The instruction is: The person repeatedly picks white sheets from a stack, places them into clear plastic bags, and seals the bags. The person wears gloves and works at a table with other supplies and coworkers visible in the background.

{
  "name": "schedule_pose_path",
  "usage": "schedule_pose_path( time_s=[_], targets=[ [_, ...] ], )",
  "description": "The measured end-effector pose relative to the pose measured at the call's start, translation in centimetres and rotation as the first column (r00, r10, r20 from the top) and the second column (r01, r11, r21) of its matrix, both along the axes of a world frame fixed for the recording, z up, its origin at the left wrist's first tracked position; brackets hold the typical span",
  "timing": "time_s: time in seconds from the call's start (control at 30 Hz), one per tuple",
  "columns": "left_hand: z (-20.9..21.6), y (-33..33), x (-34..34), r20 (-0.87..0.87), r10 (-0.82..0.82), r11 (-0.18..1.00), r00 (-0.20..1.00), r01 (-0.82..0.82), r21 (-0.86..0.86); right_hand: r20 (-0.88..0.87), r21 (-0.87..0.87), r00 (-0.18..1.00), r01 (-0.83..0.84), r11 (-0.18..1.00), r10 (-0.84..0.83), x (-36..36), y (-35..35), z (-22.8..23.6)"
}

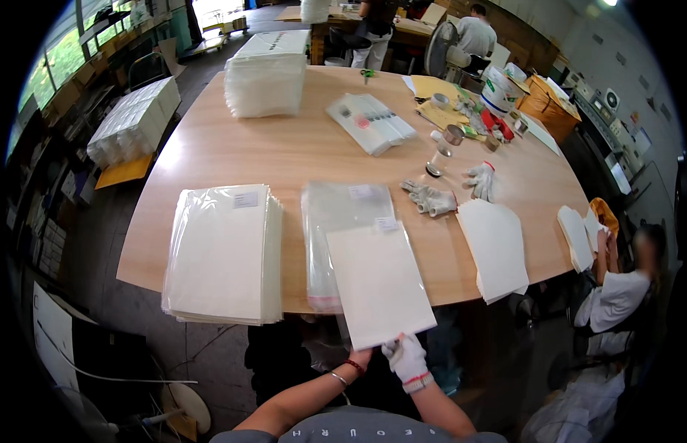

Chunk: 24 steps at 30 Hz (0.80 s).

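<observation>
Both hands at near desk edge, gripping bottom edge of one white sheet (379,284). Right hand (407,359) in white work glove, pinched on lower right corner. Left hand (358,361) bare, red bracelet at wrist, mostly hidden under sheet's lower edge; fingers closed on it as far as visible. Sheet tilted, lower part hanging past desk (299,148) rim, upper part lying over stack of clear plastic bags (336,221).

Risks, judged from this view:
- Grip only along bottom edge, so sheet likely to bend or crease if lifted fast.
- Clear bags slick and partly overhanging rim; dragging sheet across could pull top bags off the desk.
- Bagged stack (224,255) just to the left, also past the rim; elbow bump could tip it.
- Spare gloves (430,198) and loose white stack (495,247) to the right, apart from sheet, low risk.
</observation>
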State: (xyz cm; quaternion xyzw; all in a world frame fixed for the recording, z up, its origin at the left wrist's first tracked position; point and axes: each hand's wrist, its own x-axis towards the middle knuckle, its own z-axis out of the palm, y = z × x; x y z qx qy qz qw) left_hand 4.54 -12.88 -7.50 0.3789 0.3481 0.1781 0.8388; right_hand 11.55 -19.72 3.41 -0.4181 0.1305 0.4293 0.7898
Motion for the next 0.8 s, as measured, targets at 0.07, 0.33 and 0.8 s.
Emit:
schedule_pose_path(
  time_s=[0.07,0.33,0.8],
  targets=[
    [0.5,0.8,0.5,0.092,-0.005,0.985,0.996,0.021,-0.170,0.006,0.015,1.000,0.030,0.999,-0.030,1.5,1.7,-1.2],
    [4.2,5.4,-3.6,-0.076,0.027,1.000,0.997,-0.027,-0.003,0.064,-0.076,0.958,-0.274,0.959,0.279,2.2,0.9,-1.3],
    [0.7,6.7,-6.0,-0.148,0.078,0.997,0.986,-0.077,0.012,0.649,-0.727,-0.413,-0.088,0.681,0.639,-2.2,7.7,0.8]
  ],
)
